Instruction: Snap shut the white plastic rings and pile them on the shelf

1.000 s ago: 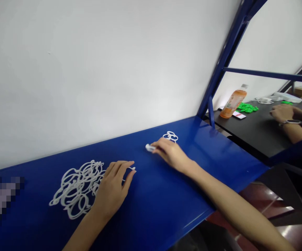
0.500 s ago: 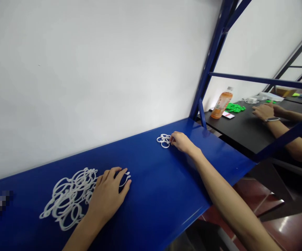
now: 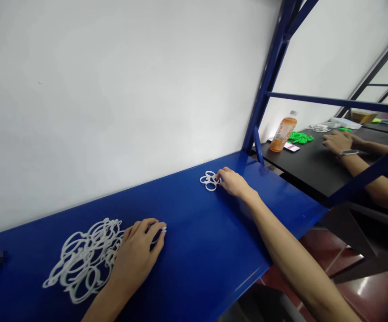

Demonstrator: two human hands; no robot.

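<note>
A tangled heap of white plastic rings (image 3: 83, 259), open loops with small knobs at their ends, lies on the blue tabletop (image 3: 180, 259). Right beside the heap, my left hand (image 3: 138, 248) pinches the knobbed ends of one white plastic ring (image 3: 163, 229) between thumb and fingers; my palm hides most of that ring. Farther back, a small cluster of white plastic rings (image 3: 209, 181) lies flat in a petal-like pattern. My right hand (image 3: 231, 181) has its fingers closed on the right-hand ring of this cluster, covering part of it.
A white wall runs behind the blue tabletop, and a blue metal frame (image 3: 264, 89) rises at its right end. Beyond, a black table (image 3: 308, 165) holds an orange drink bottle (image 3: 283, 132), green pieces (image 3: 301, 137) and a co-worker's hands (image 3: 339, 141). A pixelated patch covers something at far left.
My left thumb and fingers have drawn together on the ring's ends, where they were spread around it before. My right hand stays at the cluster. The view has shifted slightly.
</note>
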